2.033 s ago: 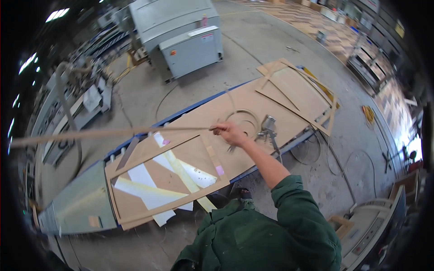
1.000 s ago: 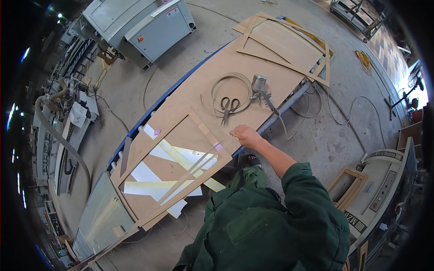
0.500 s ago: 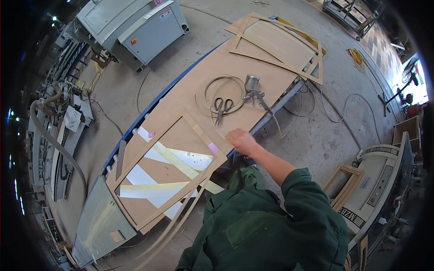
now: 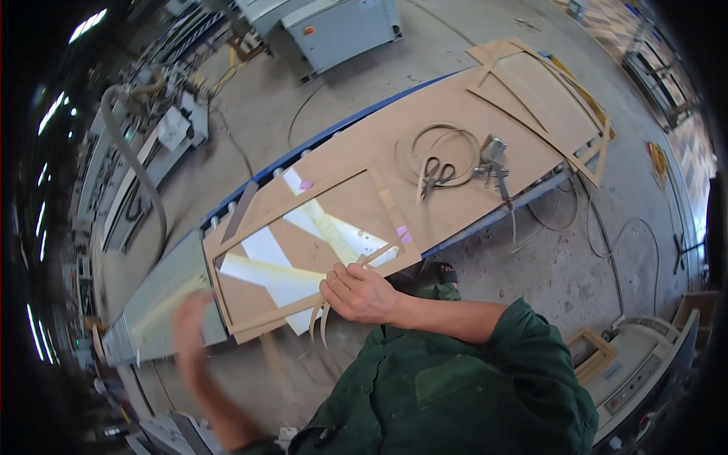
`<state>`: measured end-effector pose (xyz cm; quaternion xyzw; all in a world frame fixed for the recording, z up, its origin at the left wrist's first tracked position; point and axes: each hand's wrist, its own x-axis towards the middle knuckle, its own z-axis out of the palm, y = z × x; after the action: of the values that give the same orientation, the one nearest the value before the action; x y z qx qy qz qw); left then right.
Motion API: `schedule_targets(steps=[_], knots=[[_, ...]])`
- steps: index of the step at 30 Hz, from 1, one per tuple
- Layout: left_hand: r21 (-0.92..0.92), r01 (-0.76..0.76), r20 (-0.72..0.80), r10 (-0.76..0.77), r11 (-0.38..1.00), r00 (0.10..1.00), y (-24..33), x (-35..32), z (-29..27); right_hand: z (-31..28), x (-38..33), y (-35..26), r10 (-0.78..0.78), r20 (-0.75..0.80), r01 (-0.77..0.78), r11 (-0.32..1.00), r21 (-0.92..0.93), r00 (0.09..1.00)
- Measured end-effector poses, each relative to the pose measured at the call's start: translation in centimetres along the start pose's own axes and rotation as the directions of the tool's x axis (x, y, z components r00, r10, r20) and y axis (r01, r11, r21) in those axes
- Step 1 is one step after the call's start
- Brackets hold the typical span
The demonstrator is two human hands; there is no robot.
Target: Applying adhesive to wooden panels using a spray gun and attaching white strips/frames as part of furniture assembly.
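My right hand (image 4: 360,292) rests on the near rail of a thin wooden frame (image 4: 273,315) lying on a brown board (image 4: 379,136). Its fingers close on a thin, pale wooden strip (image 4: 320,326) whose loose ends hang below the bench edge. Pale tape pieces (image 4: 265,250) show through the frame's opening. My left hand (image 4: 189,322) is raised at the lower left near the frame's corner. It is blurred by motion, so its grip is unclear. My green sleeve (image 4: 485,326) fills the lower middle.
Scissors (image 4: 434,173), a coiled strip (image 4: 444,133) and a spray gun (image 4: 494,159) lie farther along the board. More frames (image 4: 546,83) are stacked at its far end. A grey machine (image 4: 341,26) stands behind, with cables (image 4: 591,227) on the concrete floor.
The long strip I held across the bench has come in; its ends now hang by my right hand at the frame's near rail. My left hand has swung into view, blurred.
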<state>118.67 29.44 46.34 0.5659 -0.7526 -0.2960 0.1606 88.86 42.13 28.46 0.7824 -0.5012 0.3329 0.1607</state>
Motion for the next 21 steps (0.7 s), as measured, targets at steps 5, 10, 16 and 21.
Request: schedule_targets(steps=[5,10,16,21], knots=[[-0.473,0.66,0.692,-0.218,0.583,0.689,1.5,1.2,16.6,-0.4,-0.7,-4.1,-0.073,0.049,0.067,0.992,0.103,0.996],[-0.393,0.707,0.809,-0.145,0.588,0.57,1.1,2.5,20.8,-0.6,-3.0,-4.3,-0.087,0.043,0.081,0.988,0.135,0.995],[-0.245,0.639,0.853,-0.151,0.729,0.5,3.7,3.0,23.8,-0.4,-4.9,-4.5,-0.073,0.183,0.036,0.979,0.199,0.98],[-0.319,0.664,0.792,-0.194,0.677,0.578,1.6,2.3,26.1,-1.4,-5.8,-2.9,-0.037,0.281,-0.025,0.976,0.215,0.959]])
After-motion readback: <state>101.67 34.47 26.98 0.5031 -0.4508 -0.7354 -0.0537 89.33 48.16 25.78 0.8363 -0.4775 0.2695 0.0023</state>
